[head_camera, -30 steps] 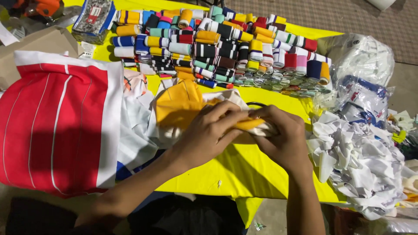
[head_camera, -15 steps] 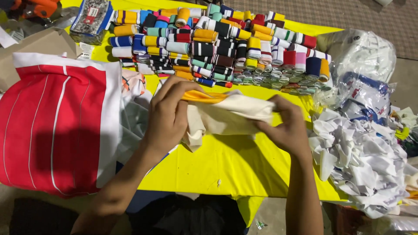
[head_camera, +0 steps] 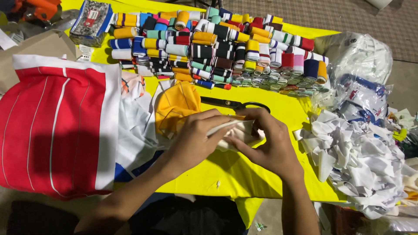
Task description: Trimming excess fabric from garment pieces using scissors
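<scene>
Left hand (head_camera: pixel 196 141) and right hand (head_camera: pixel 265 146) gripping white fabric strip (head_camera: pixel 237 132), long axis left-right

Bright overhead light floods the yellow table (head_camera: pixel 278 174); soft shadows fall beneath the forearms, plastic bags (head_camera: pixel 361 56) glare, and the lower edges darken.

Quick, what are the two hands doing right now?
Left hand: closed over the folded white cloth.
Right hand: gripping the same cloth from the other side.
</scene>
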